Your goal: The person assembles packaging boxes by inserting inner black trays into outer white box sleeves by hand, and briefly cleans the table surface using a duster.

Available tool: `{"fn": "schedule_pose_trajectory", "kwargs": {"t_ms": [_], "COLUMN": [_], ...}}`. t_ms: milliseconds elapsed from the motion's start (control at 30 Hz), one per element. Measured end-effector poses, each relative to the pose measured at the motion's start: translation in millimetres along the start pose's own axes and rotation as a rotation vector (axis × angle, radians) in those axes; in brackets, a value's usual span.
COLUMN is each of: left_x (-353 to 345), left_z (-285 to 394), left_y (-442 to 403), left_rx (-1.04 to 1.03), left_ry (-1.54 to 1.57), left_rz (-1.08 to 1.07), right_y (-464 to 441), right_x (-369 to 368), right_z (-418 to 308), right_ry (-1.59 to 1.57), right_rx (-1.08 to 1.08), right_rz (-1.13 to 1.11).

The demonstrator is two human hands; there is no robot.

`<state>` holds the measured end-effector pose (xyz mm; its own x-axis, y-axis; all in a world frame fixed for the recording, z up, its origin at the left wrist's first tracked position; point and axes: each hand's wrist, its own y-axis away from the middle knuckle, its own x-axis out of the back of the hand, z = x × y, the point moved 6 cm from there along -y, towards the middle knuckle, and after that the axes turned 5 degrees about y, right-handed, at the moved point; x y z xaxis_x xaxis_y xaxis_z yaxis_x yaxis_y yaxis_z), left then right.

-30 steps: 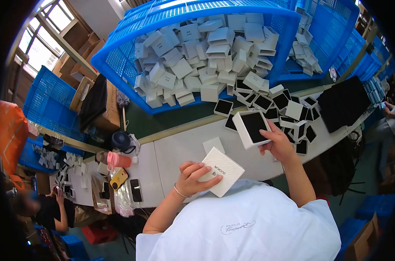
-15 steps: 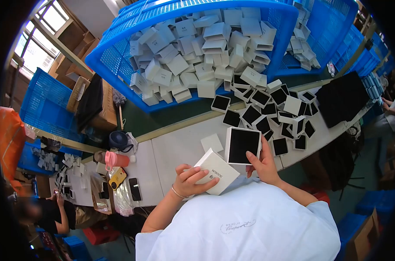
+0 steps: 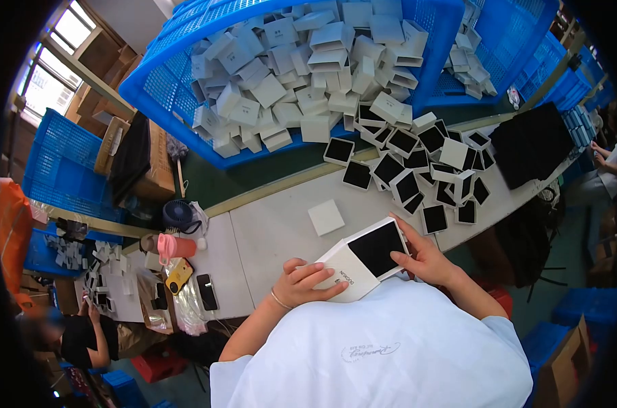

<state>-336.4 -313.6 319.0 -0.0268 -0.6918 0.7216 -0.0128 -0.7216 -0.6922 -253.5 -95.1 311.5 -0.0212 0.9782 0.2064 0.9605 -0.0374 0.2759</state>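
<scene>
My left hand (image 3: 303, 283) grips a white cardboard box sleeve (image 3: 352, 273) with dark lettering, held close to the shirt. Between the thumb and fingers of my right hand (image 3: 424, 257) is a shallow white box tray (image 3: 375, 249) with a black lining. The tray's near-left edge meets the sleeve's open end; how far inside it reaches is hard to see. A closed white box (image 3: 327, 217) lies on the table just beyond my left hand. Further right, several black-lined trays (image 3: 357, 175) lie in a loose heap.
A big blue crate (image 3: 140, 88) full of white sleeves (image 3: 267, 91) lies behind the table (image 3: 257, 238). Black cloth (image 3: 531, 146) lies at right. A pink cup (image 3: 176, 247), a fan (image 3: 179, 214) and phones (image 3: 207, 292) stand or lie at left. Another person (image 3: 84, 336) sits at far left.
My two hands have brought the sleeve and the tray together; before, they were slightly apart. The tray has tilted and lowered toward the sleeve's opening. The view has shifted slightly.
</scene>
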Motion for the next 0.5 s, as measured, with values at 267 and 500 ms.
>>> {"fn": "schedule_pose_trajectory", "kwargs": {"t_ms": [267, 500], "left_x": [-3, -8], "left_z": [4, 0], "left_y": [-1, -12], "left_rx": [-0.004, 0.030], "left_ry": [0.051, 0.209], "left_rz": [0.020, 0.136], "right_y": [2, -22], "right_x": [5, -11], "right_z": [0, -4], "right_ry": [0.156, -0.157], "right_rx": [0.097, 0.297], "right_rz": [-0.057, -0.128]}}
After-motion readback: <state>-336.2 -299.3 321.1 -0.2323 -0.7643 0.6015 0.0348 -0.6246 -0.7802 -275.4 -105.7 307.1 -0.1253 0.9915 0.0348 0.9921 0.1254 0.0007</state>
